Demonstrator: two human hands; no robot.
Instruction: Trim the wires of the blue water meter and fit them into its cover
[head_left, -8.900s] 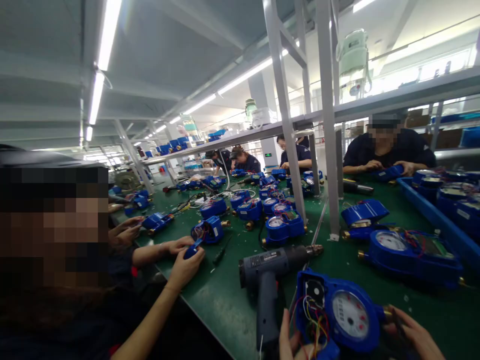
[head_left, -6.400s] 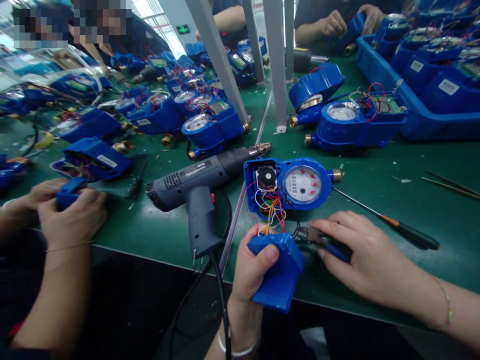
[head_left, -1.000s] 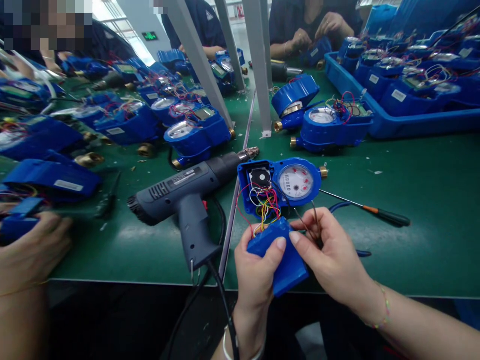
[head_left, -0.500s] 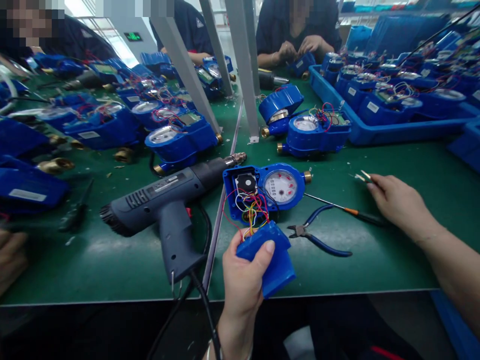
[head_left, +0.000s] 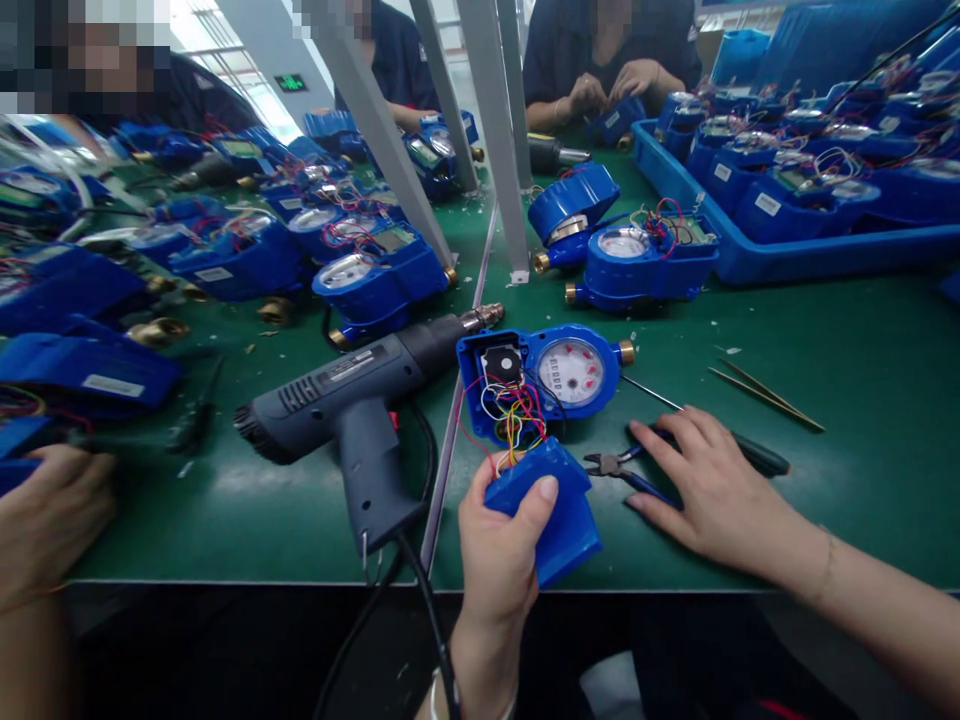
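My left hand (head_left: 499, 535) grips a blue plastic housing (head_left: 551, 515), thumb on top. Red, white and yellow wires (head_left: 517, 410) run from it into the open compartment of a blue water meter (head_left: 568, 372), which lies on the green table with its dial facing up. Over the blue-handled cutting pliers (head_left: 611, 465) is my right hand (head_left: 701, 485), fingers spread around the handles and not closed. Partly under that hand lies a screwdriver (head_left: 761, 455), its shaft pointing to the meter. Tweezers (head_left: 769, 395) rest on the table to the right.
A heat gun (head_left: 352, 390) lies left of the meter, its cable (head_left: 420, 580) hanging over the table edge. Grey posts (head_left: 495, 140) rise behind. More meters (head_left: 649, 265) stand around, several in a blue tray (head_left: 825, 262). A co-worker's hand (head_left: 56, 510) is at far left; other people sit opposite.
My right hand has let go of the tweezers, leaving them on the table, and has moved left over the cutting pliers. My left hand still holds the housing. The view has shifted slightly.
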